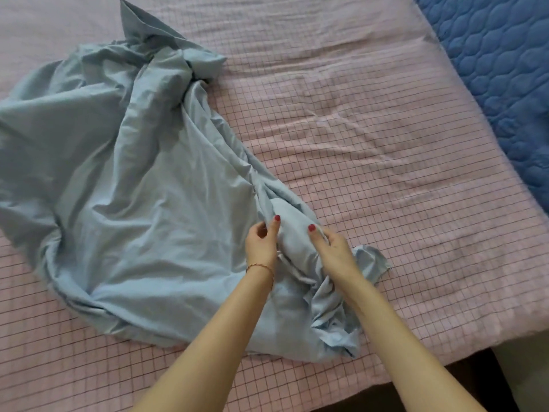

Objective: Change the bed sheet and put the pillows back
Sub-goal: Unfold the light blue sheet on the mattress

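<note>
**Sheet bunched at bed's edge, corners still to find**

Hands met over a crumpled blue sheet that lay in a loose heap on the pink checked cover of the bed, most of it spread toward the left and a twisted tail trailing to the near edge. The left hand pinched a fold between thumb and fingers; the right hand, just beside it, had its fingers curled round the same ridge of cloth. A thin bracelet circled the left wrist. A blue quilted pad showed at the far right, beyond the cover's edge. No pillows were in view.

Risk appeared to lie in the tangle itself. With both hands gripping so close together on a mid-cloth fold rather than a plain corner or hem, a lift or shake could have tightened the twist near the front edge instead of opening it. The tail nearest the person hung close to the mattress edge, and a pull toward the body could have dragged it off onto the floor. A sharp tug might also have rucked the checked cover beneath, which already showed creases. Whether the sheet was fitted or flat could not be told.
</note>
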